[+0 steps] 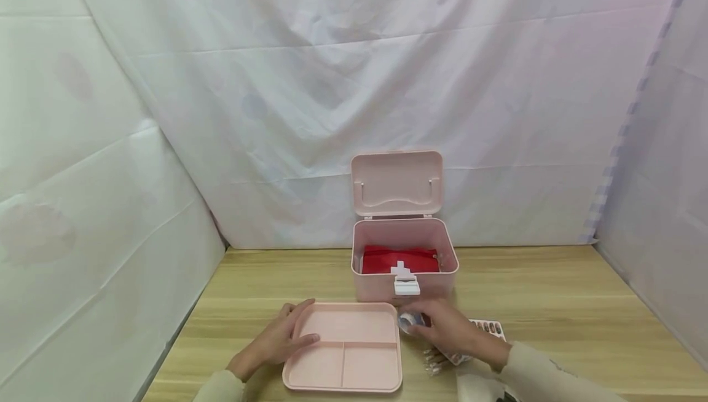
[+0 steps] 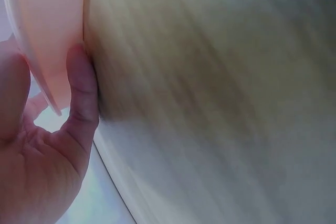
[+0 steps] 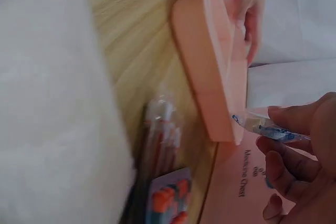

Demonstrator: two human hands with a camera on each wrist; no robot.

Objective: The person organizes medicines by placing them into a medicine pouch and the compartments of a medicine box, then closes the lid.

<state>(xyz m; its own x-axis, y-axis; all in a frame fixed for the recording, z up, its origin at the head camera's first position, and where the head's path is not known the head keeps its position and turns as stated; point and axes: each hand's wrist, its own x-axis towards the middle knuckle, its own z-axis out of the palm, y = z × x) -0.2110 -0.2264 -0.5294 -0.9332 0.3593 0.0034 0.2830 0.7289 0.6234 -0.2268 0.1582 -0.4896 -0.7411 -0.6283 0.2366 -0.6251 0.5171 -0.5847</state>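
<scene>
Tray of pale pink plastic (image 1: pixel 354 323), shallow and rounded at the corners, three compartments, lies on the light wood-grain table (image 1: pixel 553 303). Left hand (image 1: pixel 283 335) grasps its left edge, thumb over the compartments; the fingers on the outer side are partly hidden from where I stand. Right hand (image 1: pixel 447 328) pinches a small roll in clear, blue-printed wrapping (image 1: pixel 407 322) between thumb and fingers, just beside the tray's right rim; contact with the rim cannot be told, and its contents are unclear through the wrapping. Behind, a pink plastic box with a white clasp (image 1: pixel 367 288) stands with its lid raised; its front reads "Medicine Chest", partly covered by the right hand. Inside, a folded red item (image 1: pixel 381 262) is cut off by the front wall. Under the right forearm, a blister sheet of capsules (image 1: pixel 490 327) shows only in part, orange and dark green at close range. Slender sticks in a clear bag (image 1: pixel 434 362) lie next to it, blurred. A whitish object (image 1: pixel 474 386) runs out of sight at the near edge, unidentified.
</scene>
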